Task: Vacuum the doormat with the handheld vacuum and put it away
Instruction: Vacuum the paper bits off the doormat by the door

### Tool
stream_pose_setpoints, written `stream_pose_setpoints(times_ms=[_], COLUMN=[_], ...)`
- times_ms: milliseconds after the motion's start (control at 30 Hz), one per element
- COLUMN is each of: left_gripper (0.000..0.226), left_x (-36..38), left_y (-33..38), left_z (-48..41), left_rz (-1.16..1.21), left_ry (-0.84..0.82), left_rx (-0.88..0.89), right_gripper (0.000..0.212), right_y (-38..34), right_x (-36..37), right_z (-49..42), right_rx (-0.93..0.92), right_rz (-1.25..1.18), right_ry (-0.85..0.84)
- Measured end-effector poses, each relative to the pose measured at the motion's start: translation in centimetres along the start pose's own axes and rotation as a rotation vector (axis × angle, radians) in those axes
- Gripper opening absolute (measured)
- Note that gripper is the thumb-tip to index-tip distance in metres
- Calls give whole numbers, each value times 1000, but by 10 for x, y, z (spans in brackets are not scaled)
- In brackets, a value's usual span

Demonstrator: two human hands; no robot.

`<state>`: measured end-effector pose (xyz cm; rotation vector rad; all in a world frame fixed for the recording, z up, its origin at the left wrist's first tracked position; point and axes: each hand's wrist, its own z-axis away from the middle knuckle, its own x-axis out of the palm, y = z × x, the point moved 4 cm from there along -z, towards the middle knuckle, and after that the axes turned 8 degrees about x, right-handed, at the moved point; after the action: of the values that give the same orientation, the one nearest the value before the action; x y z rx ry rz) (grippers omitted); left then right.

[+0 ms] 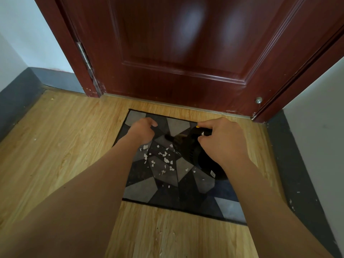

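R hand (221, 140) clamped round black handheld vacuum (191, 148), which I see low over the doormat (141, 189), nozzle end toward L hand (143, 131). L hand's fingers loosely curled, holding nothing; contact w/ mat unclear. White paper scraps (163, 159) on mat btwn the hands, nearer me. Door (186, 53) beyond both.
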<state>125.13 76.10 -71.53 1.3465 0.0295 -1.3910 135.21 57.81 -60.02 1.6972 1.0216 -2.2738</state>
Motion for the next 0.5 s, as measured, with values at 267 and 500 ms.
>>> stream_pose_setpoints(times_ms=[267,500], left_gripper=[48,48], left_x=[42,71], left_y=[47,61], left_z=[-8,-12], left_rz=[-1,-212], left_ry=[-74,-153], left_rx=[115,241], right_gripper=[39,30], right_y=[41,70], right_x=[-26,-42], right_z=[7,12], right_rx=[68,103], right_rz=[35,72], right_ry=[14,45])
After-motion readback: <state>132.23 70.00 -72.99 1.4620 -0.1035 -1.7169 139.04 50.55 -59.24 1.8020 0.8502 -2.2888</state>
